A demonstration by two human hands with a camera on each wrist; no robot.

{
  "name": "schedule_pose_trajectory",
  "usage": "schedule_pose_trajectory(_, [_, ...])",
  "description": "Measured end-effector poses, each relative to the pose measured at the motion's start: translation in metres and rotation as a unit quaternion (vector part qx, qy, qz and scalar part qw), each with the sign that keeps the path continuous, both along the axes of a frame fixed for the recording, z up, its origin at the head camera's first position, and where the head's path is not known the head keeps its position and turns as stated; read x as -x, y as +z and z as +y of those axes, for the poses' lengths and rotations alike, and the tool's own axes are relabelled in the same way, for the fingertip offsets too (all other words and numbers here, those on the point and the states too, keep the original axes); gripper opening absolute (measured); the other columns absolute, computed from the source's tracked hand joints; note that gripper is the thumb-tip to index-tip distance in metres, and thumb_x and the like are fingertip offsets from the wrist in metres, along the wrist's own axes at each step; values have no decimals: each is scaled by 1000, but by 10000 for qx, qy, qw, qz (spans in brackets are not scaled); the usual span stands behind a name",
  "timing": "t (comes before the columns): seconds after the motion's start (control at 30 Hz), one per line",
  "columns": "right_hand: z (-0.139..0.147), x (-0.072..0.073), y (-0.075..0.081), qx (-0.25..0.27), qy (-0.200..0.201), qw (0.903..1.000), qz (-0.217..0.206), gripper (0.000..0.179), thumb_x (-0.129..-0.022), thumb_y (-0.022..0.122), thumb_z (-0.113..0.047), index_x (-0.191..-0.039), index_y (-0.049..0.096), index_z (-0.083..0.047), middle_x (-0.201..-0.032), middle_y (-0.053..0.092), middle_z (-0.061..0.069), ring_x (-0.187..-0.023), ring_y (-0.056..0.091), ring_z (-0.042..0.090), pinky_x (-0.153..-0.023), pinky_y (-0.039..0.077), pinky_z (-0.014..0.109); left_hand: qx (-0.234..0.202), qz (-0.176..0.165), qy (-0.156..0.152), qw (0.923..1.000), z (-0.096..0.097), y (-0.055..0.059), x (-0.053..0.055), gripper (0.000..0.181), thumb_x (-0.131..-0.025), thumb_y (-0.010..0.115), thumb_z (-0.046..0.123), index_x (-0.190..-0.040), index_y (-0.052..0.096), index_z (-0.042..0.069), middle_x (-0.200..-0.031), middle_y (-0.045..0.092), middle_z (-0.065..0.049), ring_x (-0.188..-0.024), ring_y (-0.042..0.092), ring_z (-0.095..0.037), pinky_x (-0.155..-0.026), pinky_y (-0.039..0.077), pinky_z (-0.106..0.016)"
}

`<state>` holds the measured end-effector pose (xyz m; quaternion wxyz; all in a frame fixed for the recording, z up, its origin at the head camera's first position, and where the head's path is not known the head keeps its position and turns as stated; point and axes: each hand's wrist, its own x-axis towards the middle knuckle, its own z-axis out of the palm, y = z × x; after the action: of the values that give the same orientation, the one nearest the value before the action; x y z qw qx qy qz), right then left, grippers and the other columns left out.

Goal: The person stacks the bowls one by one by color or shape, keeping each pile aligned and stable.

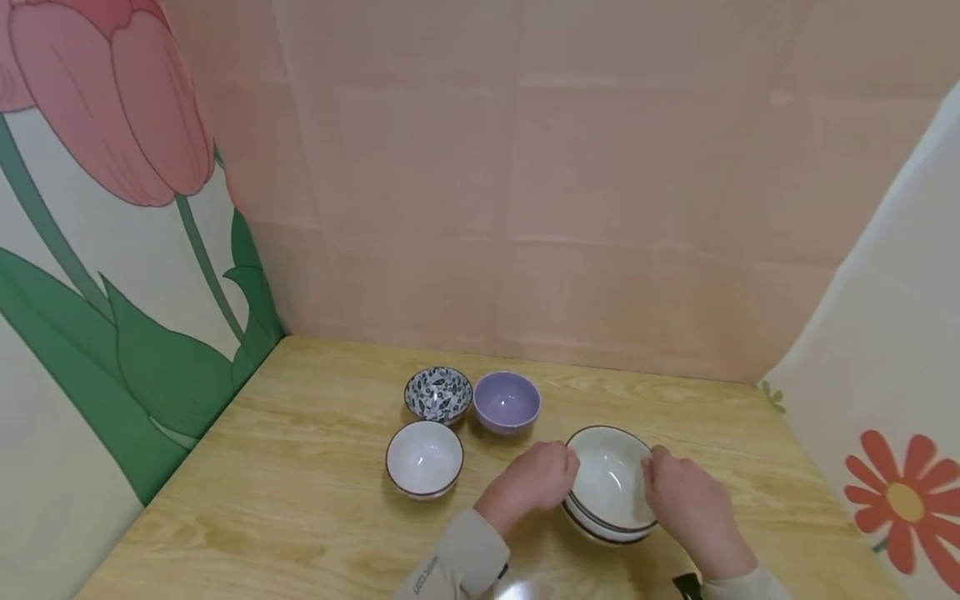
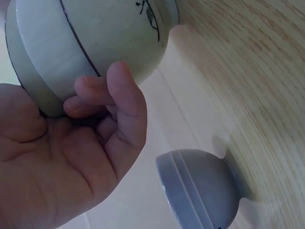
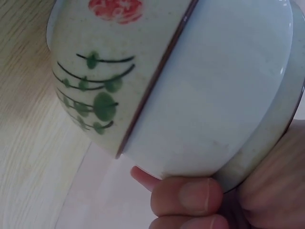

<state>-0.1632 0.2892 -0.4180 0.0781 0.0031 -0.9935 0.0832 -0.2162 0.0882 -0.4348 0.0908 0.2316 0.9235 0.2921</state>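
In the head view, my left hand [image 1: 536, 479] and right hand [image 1: 690, 500] grip opposite sides of a pale, dark-rimmed bowl [image 1: 611, 475]. This bowl sits nested in another dark-rimmed bowl [image 1: 600, 532], its wall rising well above the lower rim. The left wrist view has my curled left fingers [image 2: 126, 100] against the stack's side, with the thumb near the upper rim. Green leaves and a red patch decorate the cream lower bowl [image 3: 95, 95] in the right wrist view. There, my right fingers [image 3: 186, 195] curl under the white wall [image 3: 214, 86]. Whether more than two bowls are stacked, I cannot tell.
Left of the stack stand a purple bowl [image 1: 507, 403], a black-and-white patterned bowl [image 1: 438, 394] and a white bowl [image 1: 425, 458] with a dark rim, close together. The wooden table [image 1: 300, 467] meets a pink backdrop [image 1: 510, 208] behind and printed cloths at both sides.
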Motion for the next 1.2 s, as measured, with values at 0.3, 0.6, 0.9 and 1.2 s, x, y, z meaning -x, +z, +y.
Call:
schedule_pose_trajectory(0.3, [-1,4,6,42,21,9993,-362,26,-100,49,-17,-102,61,6,-80,63,25,-70,63,41,-52,49,54,27,-381,-93,9992,-1,3,4,43,-108,31,32,-87,62,10,-77,56,-3,-73,55,-14,-77,52,-29])
schedule_pose_trajectory(0.6, [2,5,5,14,105,9990,-442,26,-100,48,-17,-104,60,6,-82,64,25,-72,63,43,-53,49,54,54,-313,-180,9993,-1,2,5,42,-108,32,31,-92,63,8,-84,57,-3,-75,54,-14,-76,51,-28])
schedule_pose_trajectory(0.9, [5,7,6,15,280,9980,-569,28,-100,46,-16,-108,59,7,-87,66,25,-78,65,45,-57,50,57,-54,-679,-149,9976,-2,5,5,39,-108,32,32,-98,61,7,-82,54,-3,-73,53,-15,-67,47,-28])
schedule_pose_trajectory(1.2, [8,9,6,157,312,9972,-657,30,-100,47,-16,-111,60,8,-92,67,26,-85,65,47,-63,51,59,216,-242,-272,9991,-2,4,5,41,-107,34,31,-105,64,3,-90,57,-3,-81,55,-14,-86,53,-28])
